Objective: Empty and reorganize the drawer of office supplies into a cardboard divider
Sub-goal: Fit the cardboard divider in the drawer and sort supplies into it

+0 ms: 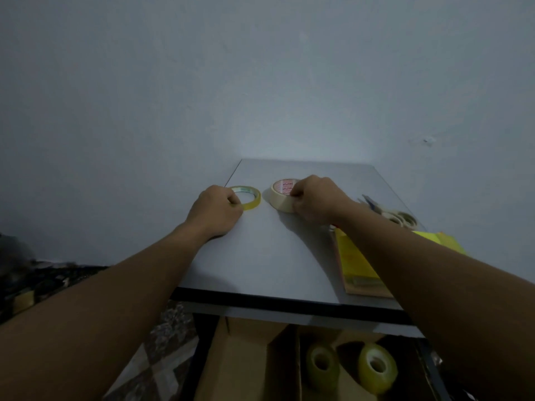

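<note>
Two tape rolls lie flat on the grey table top (260,256). My left hand (215,211) pinches the near rim of a thin yellow tape ring (251,198). My right hand (314,199) grips the right side of a wider cream masking tape roll (279,196) with red print on its core. Below the table's front edge, a cardboard divider (246,363) holds two clear yellowish tape rolls (377,367), each standing in a compartment of its own.
A yellow notepad stack (357,263) lies on the table under my right forearm. Behind it sit more small tape rolls (404,219) and a blue-tipped item. A pale wall rises right behind the table. Patterned floor shows at the lower left.
</note>
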`<control>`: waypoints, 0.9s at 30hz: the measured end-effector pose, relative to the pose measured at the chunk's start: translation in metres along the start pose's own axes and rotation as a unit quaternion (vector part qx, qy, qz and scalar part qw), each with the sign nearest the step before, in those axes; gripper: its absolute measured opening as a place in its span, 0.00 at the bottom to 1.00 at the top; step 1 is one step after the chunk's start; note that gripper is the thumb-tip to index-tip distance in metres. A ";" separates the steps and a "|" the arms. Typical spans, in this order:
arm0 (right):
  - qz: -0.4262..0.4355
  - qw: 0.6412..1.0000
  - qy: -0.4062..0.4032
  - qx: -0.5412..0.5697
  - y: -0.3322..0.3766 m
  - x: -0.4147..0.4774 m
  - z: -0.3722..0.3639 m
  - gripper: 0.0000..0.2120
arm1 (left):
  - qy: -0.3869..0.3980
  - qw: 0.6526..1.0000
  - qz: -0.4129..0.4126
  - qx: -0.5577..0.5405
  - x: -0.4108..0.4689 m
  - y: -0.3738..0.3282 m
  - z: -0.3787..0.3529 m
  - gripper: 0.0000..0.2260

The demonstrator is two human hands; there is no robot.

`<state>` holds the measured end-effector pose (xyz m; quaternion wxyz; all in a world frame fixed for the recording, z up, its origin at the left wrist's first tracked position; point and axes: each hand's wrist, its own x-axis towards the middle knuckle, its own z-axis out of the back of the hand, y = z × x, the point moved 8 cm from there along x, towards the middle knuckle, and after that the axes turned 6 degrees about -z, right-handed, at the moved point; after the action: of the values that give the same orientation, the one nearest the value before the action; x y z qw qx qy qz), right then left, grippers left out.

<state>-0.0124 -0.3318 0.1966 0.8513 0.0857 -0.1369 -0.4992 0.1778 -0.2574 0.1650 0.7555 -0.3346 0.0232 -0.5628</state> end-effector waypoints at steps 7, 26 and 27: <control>0.030 0.996 -0.069 0.043 0.009 -0.021 0.024 0.15 | -0.056 0.998 0.007 -0.029 -0.025 -0.002 0.025 0.04; 0.058 0.973 -0.024 0.222 -0.026 -0.277 0.050 0.08 | -0.083 0.969 -0.107 -0.207 -0.215 -0.058 0.093 0.11; 0.050 0.975 -0.005 0.216 -0.032 -0.285 0.041 0.08 | -0.080 0.968 -0.112 -0.211 -0.221 -0.058 0.088 0.11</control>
<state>-0.1847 -0.0986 0.1841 0.8357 0.2578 -0.2498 -0.4156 0.0847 -0.0318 0.1891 0.5989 -0.5308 0.0437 -0.5981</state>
